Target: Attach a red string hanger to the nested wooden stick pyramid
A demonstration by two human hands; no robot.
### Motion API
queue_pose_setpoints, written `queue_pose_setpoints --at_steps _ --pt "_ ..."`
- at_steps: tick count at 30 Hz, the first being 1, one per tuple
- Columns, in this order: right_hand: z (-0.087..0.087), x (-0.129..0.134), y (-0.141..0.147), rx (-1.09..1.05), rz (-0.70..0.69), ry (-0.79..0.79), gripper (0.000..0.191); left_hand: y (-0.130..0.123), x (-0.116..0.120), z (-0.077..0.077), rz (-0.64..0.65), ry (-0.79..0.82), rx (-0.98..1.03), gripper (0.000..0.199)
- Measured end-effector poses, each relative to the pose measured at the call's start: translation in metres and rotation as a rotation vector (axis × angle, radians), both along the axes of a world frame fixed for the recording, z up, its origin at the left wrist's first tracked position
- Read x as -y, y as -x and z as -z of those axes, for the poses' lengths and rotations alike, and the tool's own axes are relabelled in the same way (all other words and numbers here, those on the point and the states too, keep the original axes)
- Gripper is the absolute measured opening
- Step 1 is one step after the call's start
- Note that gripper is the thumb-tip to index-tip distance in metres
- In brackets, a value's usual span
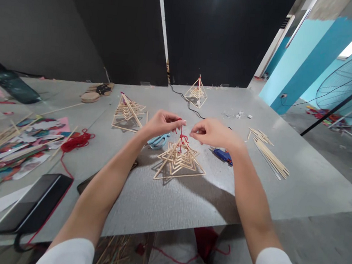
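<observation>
My left hand [164, 122] pinches a red string [181, 133] above a pyramid of thin wooden sticks [181, 165]. The string runs down to the pyramid's top, where red loops are gathered. Just right of the string is my right hand [214, 132], its thumb and fingers closed together; whatever is between them is too small to make out. Light-blue scissors [158, 141] lie under my left hand, behind the pyramid. A blue glue gun [222, 156] rests below my right hand, partly hidden by the forearm.
Two more stick pyramids stand farther back, one left [128, 112] and one near the wall [197, 93]. Loose sticks [270, 156] lie right. At left are a red yarn bundle [78, 140], a black box-shaped device [34, 204], paper scraps [35, 148] and a dark bottle [13, 85].
</observation>
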State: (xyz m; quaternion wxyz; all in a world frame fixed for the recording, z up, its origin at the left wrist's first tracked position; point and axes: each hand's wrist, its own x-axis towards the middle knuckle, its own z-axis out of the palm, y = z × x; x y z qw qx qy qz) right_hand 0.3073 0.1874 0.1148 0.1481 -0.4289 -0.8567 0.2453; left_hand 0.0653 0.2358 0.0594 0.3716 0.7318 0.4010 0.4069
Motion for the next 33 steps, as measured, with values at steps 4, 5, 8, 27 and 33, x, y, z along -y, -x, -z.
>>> queue_pose_setpoints --at_steps 4,5,8,27,33 --pt "0.004 -0.006 -0.004 0.156 -0.015 0.120 0.019 0.001 -0.001 0.001 0.002 0.010 0.002 0.042" --pt "0.006 -0.006 -0.002 0.179 -0.029 0.134 0.019 0.001 -0.001 0.002 0.001 0.005 0.000 0.042" --pt "0.010 -0.009 0.006 0.190 -0.048 0.134 0.019 0.001 -0.002 0.002 0.003 -0.010 -0.010 0.042" --pt "0.015 -0.012 0.017 0.141 -0.117 0.133 0.018 -0.002 0.005 -0.007 0.048 -0.032 -0.015 0.041" --pt "0.014 -0.012 0.016 0.138 -0.115 0.136 0.019 -0.002 0.006 -0.007 0.048 -0.028 -0.021 0.041"
